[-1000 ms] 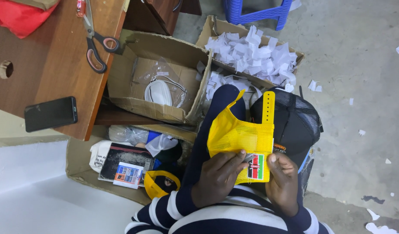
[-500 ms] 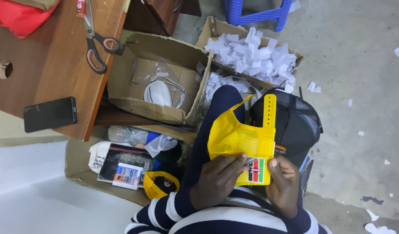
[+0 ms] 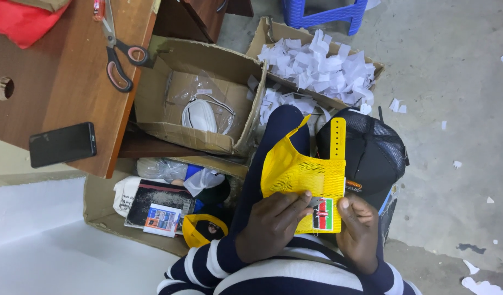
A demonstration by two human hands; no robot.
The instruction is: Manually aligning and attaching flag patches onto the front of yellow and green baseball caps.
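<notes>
— Two hands on one yellow cap (image 3: 300,175), is that right?

— Yes. It lies on the person's lap, mesh side up, strap pointing away from the body. The left hand (image 3: 270,226) rests over its near edge with the fingers (image 3: 295,201) pressed together and bent onto the mesh. The right hand (image 3: 359,229) pinches the cap's near right corner, thumb on top just beside a striped patch (image 3: 323,213) in black, red and green.

— What sits beside it?

— A black cap (image 3: 371,150) touches the yellow one on its right side, partly under the strap.

— And further out?

— Beyond the knees stand two cardboard boxes on the floor: a box (image 3: 169,117) holding a white item in clear plastic, and next to it another box (image 3: 270,33) heaped with white paper scraps (image 3: 317,65). Loose scraps dot the floor (image 3: 459,109).

— Anything on the worktop?

— The worktop (image 3: 60,87) carries scissors (image 3: 117,52) near its right edge, a dark phone (image 3: 62,144) at its near edge and red cloth (image 3: 27,22) at the far left corner. Below its near edge lies an open box with a book (image 3: 156,205) and a small yellow bag (image 3: 202,229).
</notes>
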